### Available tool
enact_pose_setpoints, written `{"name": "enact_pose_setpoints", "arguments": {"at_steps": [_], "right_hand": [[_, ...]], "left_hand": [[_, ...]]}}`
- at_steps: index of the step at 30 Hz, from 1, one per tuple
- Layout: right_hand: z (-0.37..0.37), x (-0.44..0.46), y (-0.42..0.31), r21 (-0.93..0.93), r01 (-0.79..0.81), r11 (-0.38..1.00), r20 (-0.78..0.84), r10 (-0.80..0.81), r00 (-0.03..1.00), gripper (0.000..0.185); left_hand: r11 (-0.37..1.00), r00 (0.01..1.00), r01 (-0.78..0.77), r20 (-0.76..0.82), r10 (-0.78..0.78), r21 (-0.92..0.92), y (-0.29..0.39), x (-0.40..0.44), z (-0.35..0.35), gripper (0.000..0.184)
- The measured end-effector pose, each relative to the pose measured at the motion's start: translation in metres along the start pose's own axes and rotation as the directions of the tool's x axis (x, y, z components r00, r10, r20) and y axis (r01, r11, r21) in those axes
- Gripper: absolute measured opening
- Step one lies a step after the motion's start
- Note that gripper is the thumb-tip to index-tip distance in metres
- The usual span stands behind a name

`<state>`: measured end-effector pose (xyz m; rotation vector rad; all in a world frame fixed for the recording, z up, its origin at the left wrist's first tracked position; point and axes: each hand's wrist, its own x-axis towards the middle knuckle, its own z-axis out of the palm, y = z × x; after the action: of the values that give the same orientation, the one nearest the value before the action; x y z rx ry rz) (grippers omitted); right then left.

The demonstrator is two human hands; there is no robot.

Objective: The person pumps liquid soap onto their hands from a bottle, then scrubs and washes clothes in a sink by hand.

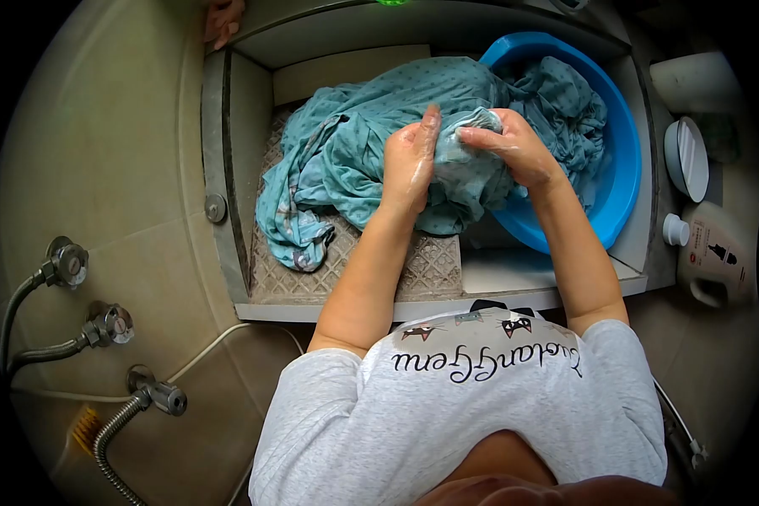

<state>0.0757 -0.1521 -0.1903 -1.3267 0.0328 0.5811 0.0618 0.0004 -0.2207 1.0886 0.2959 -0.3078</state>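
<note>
A large teal cloth (346, 160) with small dark dots and a patterned border lies bunched in a shallow sink, its right part reaching to a blue basin. My right hand (521, 148) grips a wet, pale fold of it, thumb on top. My left hand (409, 164) is closed at the left side of the same fold, thumb pointing up and away; its other fingers are mostly hidden against the fabric. Whitish suds coat both hands. What kind of item the cloth is I cannot tell.
The sink (270, 310) has a ridged washboard floor (434, 268). On its right stands the blue basin (622, 181) with more teal cloth in it. Further right are a white bowl (691, 160) and a detergent jug (717, 253). Valves with hoses (110, 325) line the left wall.
</note>
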Motion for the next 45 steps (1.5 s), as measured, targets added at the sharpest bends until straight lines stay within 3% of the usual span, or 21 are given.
{"name": "enact_pose_setpoints", "arguments": {"at_steps": [2, 4, 9, 12, 14, 15, 17, 21, 22, 25, 27, 29, 30, 33, 35, 37, 39, 44, 45], "right_hand": [[0.001, 0.000, -0.001, -0.051, 0.006, 0.999, 0.005, -0.005, 1.000, 0.019], [0.002, 0.001, 0.000, -0.385, 0.046, 0.922, 0.071, -0.020, 0.997, 0.017], [0.001, 0.000, 0.004, -0.332, 0.015, 0.943, 0.045, -0.001, 0.999, 0.015], [0.002, -0.003, -0.006, -0.220, 0.026, 0.975, 0.101, -0.004, 0.995, 0.014], [0.011, -0.004, -0.010, -0.414, 0.061, 0.908, 0.097, -0.023, 0.995, 0.014], [0.014, -0.002, -0.007, -0.413, 0.060, 0.909, 0.096, -0.022, 0.995, 0.014], [0.017, 0.002, 0.007, -0.398, 0.041, 0.916, -0.066, -0.074, 0.995, 0.017], [0.000, 0.004, 0.009, -0.541, 0.042, 0.840, -0.042, -0.077, 0.996, 0.013], [-0.003, 0.004, 0.008, -0.405, 0.017, 0.914, -0.008, -0.022, 1.000, 0.015], [0.002, -0.003, -0.008, -0.307, 0.009, 0.952, 0.049, 0.007, 0.999, 0.018], [0.007, 0.001, -0.001, -0.288, 0.017, 0.958, 0.061, 0.001, 0.998, 0.018], [0.010, 0.005, 0.004, -0.467, 0.021, 0.884, -0.013, -0.030, 0.999, 0.019], [0.005, 0.009, 0.012, -0.598, 0.094, 0.796, -0.048, -0.153, 0.987, 0.021], [-0.007, 0.012, 0.020, -0.687, 0.083, 0.722, -0.101, -0.208, 0.973, 0.023], [-0.015, 0.008, 0.019, -0.632, 0.160, 0.758, -0.043, -0.240, 0.970, 0.022], [-0.018, 0.003, 0.010, -0.189, 0.063, 0.980, 0.040, -0.057, 0.998, 0.022], [-0.015, -0.001, 0.001, -0.207, 0.058, 0.977, 0.071, -0.044, 0.997, 0.025], [0.010, 0.000, 0.003, -0.036, 0.188, 0.982, -0.064, -0.190, 0.980, 0.022], [0.017, 0.002, 0.012, -0.290, 0.296, 0.910, -0.138, -0.346, 0.928, 0.022]], "left_hand": [[0.998, 0.999, -0.044, -0.016, 0.045, 0.049, -0.002, 0.002, -0.002, 0.036], [0.991, 0.996, -0.083, -0.026, 0.086, 0.101, 0.001, 0.001, -0.001, 0.036], [0.995, 0.992, -0.076, -0.109, 0.068, -0.071, 0.003, 0.000, 0.000, 0.033], [0.995, 0.992, -0.075, -0.105, 0.067, -0.071, 0.006, -0.001, 0.000, 0.033], [0.997, 0.994, -0.067, -0.092, 0.063, -0.036, 0.003, 0.000, -0.002, 0.033], [0.998, 0.995, -0.065, -0.074, 0.065, 0.005, 0.002, 0.001, -0.002, 0.033], [0.998, 0.995, -0.066, -0.082, 0.064, -0.021, 0.003, 0.000, -0.001, 0.033], [0.992, 0.995, -0.060, -0.088, 0.050, -0.113, 0.004, -0.001, -0.002, 0.033], [0.991, 0.994, -0.065, -0.090, 0.055, -0.115, 0.005, 0.000, -0.001, 0.033], [0.994, 0.992, -0.057, -0.119, 0.045, -0.099, 0.008, -0.003, 0.004, 0.032], [0.998, 0.989, -0.067, -0.133, 0.068, 0.016, 0.009, -0.004, 0.004, 0.032], [0.995, 0.990, -0.078, -0.117, 0.084, 0.056, 0.011, -0.005, 0.002, 0.033], [0.992, 0.989, -0.091, -0.104, 0.100, 0.093, 0.011, -0.006, 0.001, 0.034], [0.999, 0.994, -0.054, -0.093, 0.054, 0.004, 0.011, -0.004, -0.001, 0.033], [0.996, 0.995, -0.036, -0.101, 0.027, -0.087, 0.013, -0.003, -0.004, 0.033], [0.984, 0.994, -0.013, -0.106, -0.006, -0.176, 0.012, -0.002, -0.007, 0.033], [0.980, 0.996, -0.004, -0.087, -0.013, -0.199, 0.008, 0.001, -0.009, 0.037], [0.990, 0.985, -0.023, -0.172, -0.001, -0.137, 0.005, 0.002, -0.001, 0.037], [0.992, 0.983, -0.019, -0.183, -0.004, -0.125, 0.004, 0.003, -0.002, 0.037]]}}
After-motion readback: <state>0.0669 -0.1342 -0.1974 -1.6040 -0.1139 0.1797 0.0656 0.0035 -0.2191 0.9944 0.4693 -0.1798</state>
